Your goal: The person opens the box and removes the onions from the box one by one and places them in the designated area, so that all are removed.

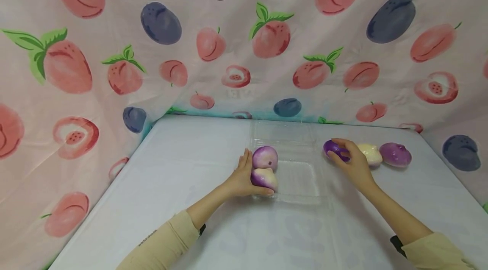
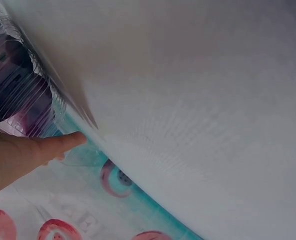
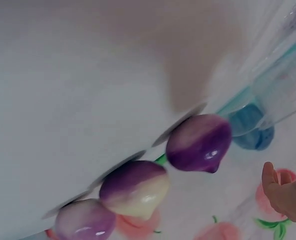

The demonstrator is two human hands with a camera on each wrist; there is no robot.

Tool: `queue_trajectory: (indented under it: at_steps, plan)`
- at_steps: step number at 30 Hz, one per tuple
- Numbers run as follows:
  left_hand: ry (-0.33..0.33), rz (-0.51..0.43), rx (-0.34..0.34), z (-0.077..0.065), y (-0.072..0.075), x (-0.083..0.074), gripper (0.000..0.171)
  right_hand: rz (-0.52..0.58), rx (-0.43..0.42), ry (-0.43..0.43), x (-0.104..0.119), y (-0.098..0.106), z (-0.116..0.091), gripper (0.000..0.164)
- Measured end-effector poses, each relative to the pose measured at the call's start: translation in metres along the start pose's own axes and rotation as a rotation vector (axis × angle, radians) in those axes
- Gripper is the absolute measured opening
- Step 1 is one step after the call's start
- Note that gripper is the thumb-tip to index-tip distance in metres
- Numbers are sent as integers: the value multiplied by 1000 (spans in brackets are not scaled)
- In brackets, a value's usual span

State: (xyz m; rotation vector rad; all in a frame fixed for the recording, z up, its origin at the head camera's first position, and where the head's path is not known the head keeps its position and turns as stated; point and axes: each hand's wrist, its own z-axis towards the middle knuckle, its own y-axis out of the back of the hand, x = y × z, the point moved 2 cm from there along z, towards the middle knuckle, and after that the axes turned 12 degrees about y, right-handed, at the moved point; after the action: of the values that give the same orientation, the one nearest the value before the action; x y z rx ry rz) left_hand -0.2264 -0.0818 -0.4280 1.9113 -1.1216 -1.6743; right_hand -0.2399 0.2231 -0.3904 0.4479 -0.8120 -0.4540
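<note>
dark purple onion (image 1: 336, 150) sits on the tabletop (image 1: 183, 155), right of the clear container (image 1: 299, 179), with your right hand (image 1: 355, 164) just above it, thumb and fingers parted and holding nothing. your left hand (image 1: 242, 180) is spread along the container's left side and near edge, beside two onions (image 1: 265, 157) lying inside, one behind the other. farther right, beyond your right hand, a white-and-purple onion (image 1: 370, 154) and a paler purple onion (image 1: 395, 154) lie side by side on the tabletop
</note>
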Motion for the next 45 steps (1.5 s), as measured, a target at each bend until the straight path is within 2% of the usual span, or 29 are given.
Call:
queue_trajectory:
  at_steps: [17,23,32,40,45]
  plan:
    - [-2,0,-9,0,1,0,129,32,117,70,43,-41,4,46]
    - [6,-4,-6,-1,1,-1,128,81,145,82,54,-54,2,48]
    - [14,-6,7,-2,2,-1,128,142,241,1,67,-73,-1,51]
    - [7,-5,8,-2,0,-1,128,199,339,-27,70,-85,-1,54]
    - [6,-1,3,-2,1,-2,128,213,407,-78,68,-91,0,53]
